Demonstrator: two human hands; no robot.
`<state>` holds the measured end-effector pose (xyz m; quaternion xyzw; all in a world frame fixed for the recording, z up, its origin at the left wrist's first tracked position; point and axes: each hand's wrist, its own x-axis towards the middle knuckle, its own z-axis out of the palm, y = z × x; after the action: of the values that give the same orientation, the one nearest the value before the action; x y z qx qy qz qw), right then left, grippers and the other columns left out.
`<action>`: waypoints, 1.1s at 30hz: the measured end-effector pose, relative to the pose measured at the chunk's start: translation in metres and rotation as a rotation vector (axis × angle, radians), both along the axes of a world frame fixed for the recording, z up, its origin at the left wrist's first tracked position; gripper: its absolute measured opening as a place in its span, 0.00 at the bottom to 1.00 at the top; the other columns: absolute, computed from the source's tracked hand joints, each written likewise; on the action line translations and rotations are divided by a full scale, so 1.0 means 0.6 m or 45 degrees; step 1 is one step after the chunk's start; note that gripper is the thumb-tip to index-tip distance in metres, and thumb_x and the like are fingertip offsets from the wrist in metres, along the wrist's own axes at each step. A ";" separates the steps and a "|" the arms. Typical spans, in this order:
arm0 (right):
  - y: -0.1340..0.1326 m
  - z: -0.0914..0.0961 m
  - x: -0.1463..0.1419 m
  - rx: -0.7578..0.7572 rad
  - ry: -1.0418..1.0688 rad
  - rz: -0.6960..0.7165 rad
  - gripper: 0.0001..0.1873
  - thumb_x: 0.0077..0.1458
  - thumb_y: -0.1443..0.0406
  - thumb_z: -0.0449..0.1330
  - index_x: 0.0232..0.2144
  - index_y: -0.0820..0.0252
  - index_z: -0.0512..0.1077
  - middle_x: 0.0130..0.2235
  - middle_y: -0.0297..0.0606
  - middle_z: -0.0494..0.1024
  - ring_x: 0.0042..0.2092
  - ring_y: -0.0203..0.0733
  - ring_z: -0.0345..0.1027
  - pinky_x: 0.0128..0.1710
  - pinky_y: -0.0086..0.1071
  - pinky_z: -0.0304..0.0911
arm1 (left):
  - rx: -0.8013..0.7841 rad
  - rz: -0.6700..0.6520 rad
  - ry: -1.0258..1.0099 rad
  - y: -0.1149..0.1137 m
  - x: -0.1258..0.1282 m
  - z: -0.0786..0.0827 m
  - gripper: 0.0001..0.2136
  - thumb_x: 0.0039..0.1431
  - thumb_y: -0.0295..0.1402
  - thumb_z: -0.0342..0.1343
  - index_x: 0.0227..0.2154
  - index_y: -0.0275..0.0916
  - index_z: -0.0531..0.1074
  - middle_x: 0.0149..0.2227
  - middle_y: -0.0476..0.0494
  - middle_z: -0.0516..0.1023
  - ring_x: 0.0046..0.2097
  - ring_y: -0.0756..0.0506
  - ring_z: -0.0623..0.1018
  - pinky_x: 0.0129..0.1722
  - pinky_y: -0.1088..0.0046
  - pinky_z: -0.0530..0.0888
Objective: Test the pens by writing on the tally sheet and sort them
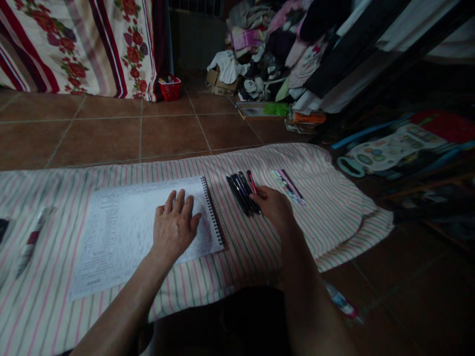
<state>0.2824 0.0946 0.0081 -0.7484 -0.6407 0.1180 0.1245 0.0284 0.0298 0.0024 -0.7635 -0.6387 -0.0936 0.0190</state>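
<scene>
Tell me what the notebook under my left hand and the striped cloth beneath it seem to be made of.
Notebook: matte white paper, pages covered in writing; its spiral binding looks like dark wire or plastic. Striped cloth: soft woven fabric, probably cotton, since it wrinkles and bunches at its edges.

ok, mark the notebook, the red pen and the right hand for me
notebook (118,227), head view, on the open written page.
red pen (251,180), head view, on the upper barrel.
right hand (274,207), head view, on the back of the hand.
</scene>
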 end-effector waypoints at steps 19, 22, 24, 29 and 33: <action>-0.011 0.035 -0.046 0.064 0.083 0.094 0.13 0.51 0.61 0.60 0.40 0.57 0.73 0.33 0.37 0.80 0.35 0.43 0.73 0.33 0.31 0.59 | 0.024 -0.005 0.034 0.003 -0.002 -0.006 0.20 0.63 0.40 0.43 0.54 0.37 0.65 0.62 0.34 0.61 0.62 0.33 0.60 0.46 0.55 0.67; -0.013 0.030 -0.066 0.082 0.073 0.147 0.13 0.50 0.62 0.61 0.39 0.59 0.71 0.31 0.36 0.78 0.33 0.41 0.72 0.32 0.30 0.57 | 0.024 -0.007 0.031 0.004 -0.001 -0.006 0.20 0.63 0.40 0.43 0.54 0.37 0.65 0.62 0.34 0.61 0.62 0.33 0.60 0.46 0.55 0.67; -0.014 0.024 -0.075 0.090 0.051 0.192 0.12 0.50 0.62 0.62 0.38 0.60 0.69 0.30 0.35 0.77 0.32 0.40 0.71 0.31 0.30 0.56 | 0.018 -0.007 0.026 0.005 -0.001 -0.006 0.20 0.63 0.40 0.43 0.54 0.37 0.65 0.62 0.34 0.61 0.62 0.33 0.60 0.46 0.55 0.67; -0.017 0.016 -0.084 0.065 -0.042 0.241 0.07 0.51 0.64 0.61 0.33 0.59 0.68 0.31 0.36 0.77 0.32 0.40 0.70 0.31 0.31 0.55 | 0.010 -0.005 0.022 0.005 -0.001 -0.004 0.20 0.63 0.40 0.43 0.54 0.37 0.64 0.62 0.34 0.61 0.62 0.33 0.59 0.47 0.54 0.67; -0.019 0.011 -0.087 0.072 -0.090 0.249 0.05 0.52 0.64 0.59 0.32 0.58 0.68 0.31 0.38 0.77 0.33 0.41 0.71 0.31 0.31 0.55 | 0.003 -0.012 0.020 0.004 -0.002 -0.004 0.20 0.63 0.40 0.43 0.54 0.37 0.64 0.62 0.34 0.61 0.62 0.33 0.59 0.46 0.54 0.67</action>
<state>0.2304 0.0831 0.0146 -0.6823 -0.7176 0.0849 0.1108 0.0274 0.0319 -0.0001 -0.7672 -0.6349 -0.0884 0.0243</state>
